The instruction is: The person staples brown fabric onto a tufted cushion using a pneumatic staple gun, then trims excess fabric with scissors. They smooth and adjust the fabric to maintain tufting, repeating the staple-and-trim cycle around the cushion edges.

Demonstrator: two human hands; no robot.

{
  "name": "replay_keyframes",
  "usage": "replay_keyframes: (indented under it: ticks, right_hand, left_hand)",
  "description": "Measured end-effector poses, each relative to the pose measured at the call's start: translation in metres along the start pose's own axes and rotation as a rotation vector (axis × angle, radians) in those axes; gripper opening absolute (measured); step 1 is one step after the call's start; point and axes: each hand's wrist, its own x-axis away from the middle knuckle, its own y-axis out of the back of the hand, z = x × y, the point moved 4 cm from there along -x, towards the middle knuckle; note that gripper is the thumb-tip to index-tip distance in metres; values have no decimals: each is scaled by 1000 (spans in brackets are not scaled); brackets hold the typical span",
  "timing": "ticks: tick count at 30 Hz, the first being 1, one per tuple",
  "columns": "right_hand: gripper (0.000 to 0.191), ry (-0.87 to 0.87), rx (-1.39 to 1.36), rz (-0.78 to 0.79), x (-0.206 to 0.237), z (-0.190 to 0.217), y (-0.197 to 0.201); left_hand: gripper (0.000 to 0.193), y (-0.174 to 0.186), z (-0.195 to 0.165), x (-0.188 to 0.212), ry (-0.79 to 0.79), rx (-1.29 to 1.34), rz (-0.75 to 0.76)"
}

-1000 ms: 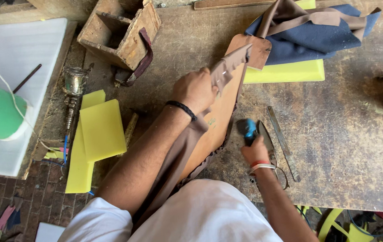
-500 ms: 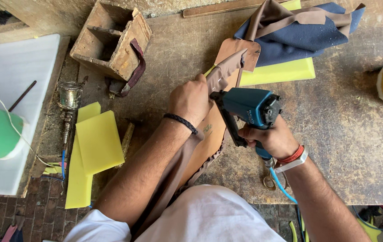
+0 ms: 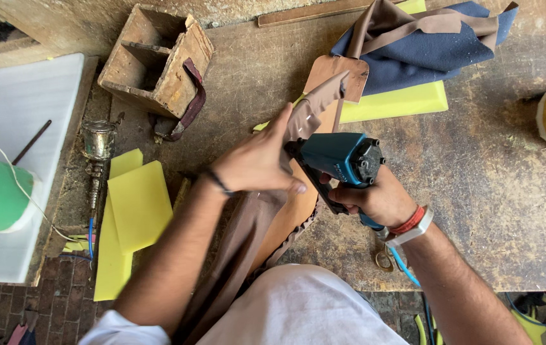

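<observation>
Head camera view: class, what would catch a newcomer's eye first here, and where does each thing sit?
The blue power tool at centre stands out, gripped by the right hand against a brown leather panel that the left hand steadies. Bright yellow foam sheets lie at the left, and a worn wooden box sits at the upper left of the workbench.

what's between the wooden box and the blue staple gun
In the head view, the left hand pressing brown leather; otherwise bare workbench.
</observation>
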Motion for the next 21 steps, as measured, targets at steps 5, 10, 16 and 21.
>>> replay_keyframes:
  ticks: [5, 10, 16, 21]
  right_hand:
    - [46, -64, 123, 38, 9, -1, -3]
    - [53, -59, 106, 19, 12, -5, -12]
    - [49, -66, 147, -31, 16, -3, -11]
    - [50, -113, 166, -2, 32, -2, -10]
  left_hand:
    - [92, -18, 19, 58, -205, 849, -63]
    - [75, -35, 26, 71, -180, 472, -184]
    - [89, -26, 11, 51, 396, 192, -163]
    - [92, -20, -14, 38, 278, 31, -226]
